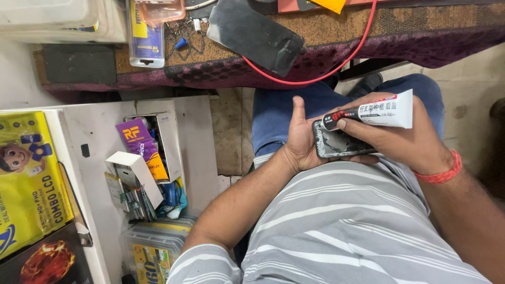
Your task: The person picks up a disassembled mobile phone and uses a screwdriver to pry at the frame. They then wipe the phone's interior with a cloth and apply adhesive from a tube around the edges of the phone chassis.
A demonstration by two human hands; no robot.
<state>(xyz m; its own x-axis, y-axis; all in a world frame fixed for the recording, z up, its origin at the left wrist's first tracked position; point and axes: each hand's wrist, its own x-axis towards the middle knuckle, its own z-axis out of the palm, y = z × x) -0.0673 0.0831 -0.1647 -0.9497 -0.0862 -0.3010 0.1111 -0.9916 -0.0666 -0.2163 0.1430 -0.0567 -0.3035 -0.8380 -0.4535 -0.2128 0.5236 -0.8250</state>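
Phone frame (336, 144) over my lap, cupped in my left hand (301, 138), thumb up, fingers curled under. My right hand (400, 141) clamps white glue tube (381, 112), black nozzle touching frame's top edge. Ahead: workbench (368, 31) with patterned cloth, dark phone panel (255, 32), red cable (336, 66). Left: open white drawer (94, 131) crammed with small boxes (144, 158), parts packets.

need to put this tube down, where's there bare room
Bare cloth on the table right of the red cable, and between cable and dark phone panel. Crowded: table's left end and the open drawer. Both hands full: phone, tube.
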